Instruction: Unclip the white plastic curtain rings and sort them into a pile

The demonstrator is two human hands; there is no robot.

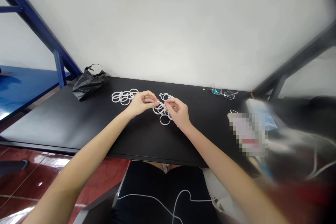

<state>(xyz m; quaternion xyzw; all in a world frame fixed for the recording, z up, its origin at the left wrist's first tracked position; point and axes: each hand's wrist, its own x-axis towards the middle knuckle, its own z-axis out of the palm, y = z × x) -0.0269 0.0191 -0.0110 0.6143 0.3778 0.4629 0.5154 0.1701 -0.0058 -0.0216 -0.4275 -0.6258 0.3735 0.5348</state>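
Several thin white rings (165,120) lie in a loose cluster on the black table at the middle, beneath and between my hands. My left hand (143,103) pinches a white ring (158,107) between thumb and fingers on the cluster's left side. From the right, my right hand (179,112) has its thumb and fingers closed on a white ring close to the left fingertips. Whether both hands grip the same ring, I cannot tell. Another group of white rings (125,97) rests just left of and behind my left hand.
A crumpled black plastic bag (89,82) sits at the table's (78,122) back left. Eyeglasses (223,92) lie at the back right. Farther right are a white box (259,112) and a blurred clear plastic bag (294,150). A white cable (147,196) crosses my lap.
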